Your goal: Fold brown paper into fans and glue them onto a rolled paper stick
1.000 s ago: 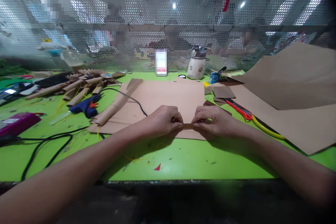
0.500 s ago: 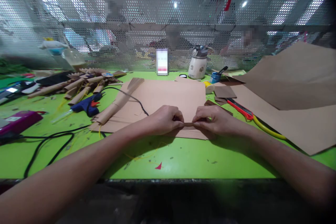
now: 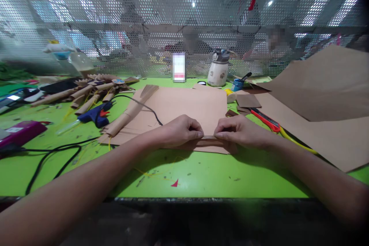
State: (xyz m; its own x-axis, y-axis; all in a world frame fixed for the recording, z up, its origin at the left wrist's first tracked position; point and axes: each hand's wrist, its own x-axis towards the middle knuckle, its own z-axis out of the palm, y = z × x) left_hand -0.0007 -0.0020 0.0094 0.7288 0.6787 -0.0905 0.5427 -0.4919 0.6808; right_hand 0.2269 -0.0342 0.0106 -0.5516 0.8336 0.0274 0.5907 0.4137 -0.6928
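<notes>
We are at a bright green table (image 3: pixel 184 178). Large brown paper sheets (image 3: pixel 319 84) spread to the right of our fingers; a flat stack of lighter brown paper (image 3: pixel 184 102) lies beneath and beyond them. Our left hand (image 3: pixel 183 130) and right hand (image 3: pixel 242 130) each have fingers closed in a pinch on a narrow brown paper strip (image 3: pixel 209 137), which lies between them over the stack's near part.

Well beyond our fingers, far left, a clear plastic cup (image 3: pixel 81 62) holds some brown liquid. Just right of straight beyond them, we see a white patterned bottle with a grey lid (image 3: pixel 218 72), upright; we cannot tell its contents, and its small lettering is unreadable. Far left of our fingers is a magenta box (image 3: pixel 23 132) with a white label (image 3: pixel 13 130) too blurred for us to read. Beyond our right fingers, a small blue jar (image 3: pixel 237 85) holds a black-handled tool (image 3: pixel 247 75).
</notes>
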